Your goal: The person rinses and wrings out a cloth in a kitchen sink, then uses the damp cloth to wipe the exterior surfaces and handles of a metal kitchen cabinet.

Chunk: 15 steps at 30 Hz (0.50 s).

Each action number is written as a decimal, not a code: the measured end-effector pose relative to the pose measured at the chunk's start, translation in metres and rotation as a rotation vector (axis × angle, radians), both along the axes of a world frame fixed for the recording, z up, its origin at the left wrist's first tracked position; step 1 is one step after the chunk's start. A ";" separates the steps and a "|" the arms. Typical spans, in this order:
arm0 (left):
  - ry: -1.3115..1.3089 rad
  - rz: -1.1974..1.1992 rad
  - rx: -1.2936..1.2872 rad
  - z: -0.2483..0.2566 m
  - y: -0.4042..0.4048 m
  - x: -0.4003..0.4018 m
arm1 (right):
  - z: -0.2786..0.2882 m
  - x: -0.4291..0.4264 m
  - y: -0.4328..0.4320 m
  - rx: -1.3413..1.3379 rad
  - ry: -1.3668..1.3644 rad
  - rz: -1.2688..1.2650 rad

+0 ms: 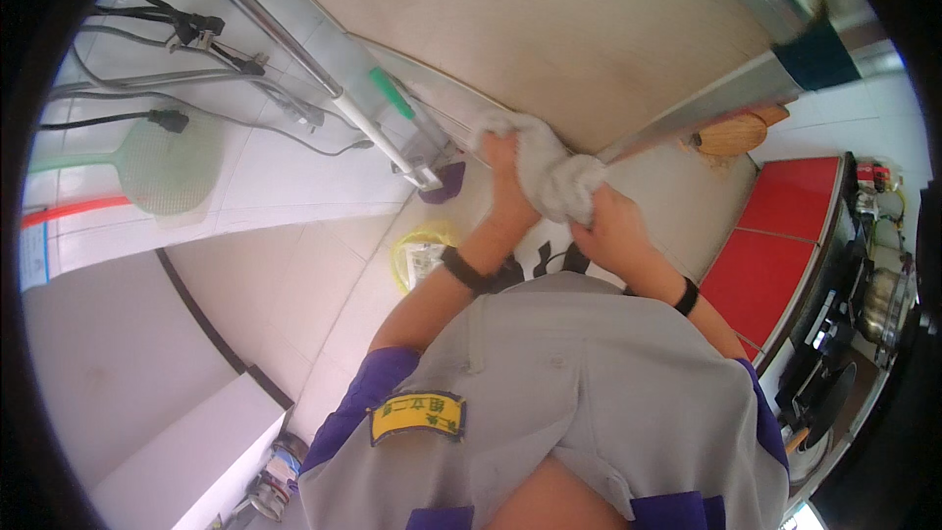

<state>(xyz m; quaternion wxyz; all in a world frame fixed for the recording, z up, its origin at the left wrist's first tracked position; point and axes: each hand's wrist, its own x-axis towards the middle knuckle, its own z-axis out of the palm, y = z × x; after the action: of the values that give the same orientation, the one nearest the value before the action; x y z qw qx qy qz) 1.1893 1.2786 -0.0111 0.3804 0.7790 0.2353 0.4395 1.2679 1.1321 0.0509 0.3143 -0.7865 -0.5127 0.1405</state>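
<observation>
A pale grey cloth [552,173] is bunched and twisted between my two hands, held out in front of my body. My left hand [508,180] grips its left end, blurred a little. On the other end, my right hand [612,224] is closed with the fingers wrapped in the fabric. Both wrists wear dark bands. Just beyond the cloth stands a large beige panel [544,29] with a metal edge. My feet below are mostly hidden by my arms and grey shirt.
Left, a white tiled wall carries hanging cables [221,77], a green fly swatter [173,162] and a metal pole [283,33]. A yellow-lined bin [423,254] stands on the floor. Red-fronted cabinets [769,265] with a stove are at right. A white cabinet [199,449] is lower left.
</observation>
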 end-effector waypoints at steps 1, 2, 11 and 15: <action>0.009 -0.048 0.056 0.001 -0.016 0.000 | 0.001 0.008 -0.016 0.014 0.009 0.014; 0.020 -0.095 0.112 0.002 -0.029 -0.002 | 0.002 0.015 -0.031 -0.026 0.016 -0.009; 0.175 -0.404 -0.052 0.044 -0.072 -0.004 | 0.008 0.049 -0.065 0.118 0.010 -0.024; 0.064 -0.217 0.011 0.058 -0.061 -0.014 | 0.023 0.049 -0.050 0.166 -0.008 0.063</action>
<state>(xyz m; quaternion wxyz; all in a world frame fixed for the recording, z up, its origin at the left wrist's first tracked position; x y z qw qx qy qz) 1.1750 1.2179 0.0474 0.4139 0.8156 0.1591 0.3717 1.3173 1.0820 0.0741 0.3719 -0.7416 -0.5485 0.1042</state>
